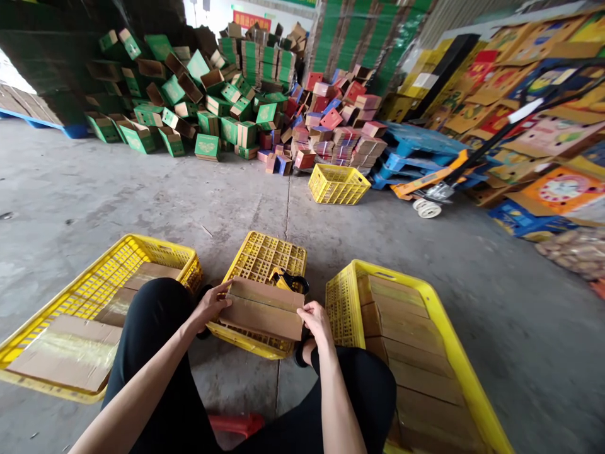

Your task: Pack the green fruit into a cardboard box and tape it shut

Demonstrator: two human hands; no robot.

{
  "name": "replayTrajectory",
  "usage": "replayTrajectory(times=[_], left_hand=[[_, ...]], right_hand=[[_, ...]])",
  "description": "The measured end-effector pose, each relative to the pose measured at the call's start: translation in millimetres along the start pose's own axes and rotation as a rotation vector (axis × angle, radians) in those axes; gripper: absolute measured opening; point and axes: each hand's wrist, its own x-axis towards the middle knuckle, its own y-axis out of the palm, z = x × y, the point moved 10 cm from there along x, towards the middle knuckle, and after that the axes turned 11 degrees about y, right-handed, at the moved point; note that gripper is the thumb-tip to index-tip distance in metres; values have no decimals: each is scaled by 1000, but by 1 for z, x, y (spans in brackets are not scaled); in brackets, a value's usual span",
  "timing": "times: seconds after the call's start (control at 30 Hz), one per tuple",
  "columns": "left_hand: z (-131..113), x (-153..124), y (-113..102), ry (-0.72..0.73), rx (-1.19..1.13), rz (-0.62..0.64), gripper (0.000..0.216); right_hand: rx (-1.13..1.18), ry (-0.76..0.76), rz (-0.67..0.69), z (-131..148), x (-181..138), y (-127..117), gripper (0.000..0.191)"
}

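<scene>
Concrete floor [118, 189], grey, one crack running toward 12 o'clock. Green cartons [189, 94] heaped at 11 o'clock; red and pink boxes [331, 126] at 12. Blue pallets [416, 154] and pallet jack [435, 189] at 1. Printed cartons [543, 113] stacked at 2. Daylight at 10.

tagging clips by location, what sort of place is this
Probably a packing warehouse: heaps of green cartons and red cartons by the far wall, a pallet jack on bare concrete, and yellow crates with flat cardboard around the person.
</scene>
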Motion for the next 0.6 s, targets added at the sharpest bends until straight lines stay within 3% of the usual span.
replayTrajectory(times=[0.13,0.43,0.6], left_hand=[[-2,0,1,-13,54,4,73],[5,-1,6,-59,27,18,87],[8,0,5,-76,10,9,87]], right_hand=[[-15,-45,-21,4,-2,-1,20],[-82,-272,-106,29,-28,-17,18],[-202,-577,-61,68,-54,5,23]])
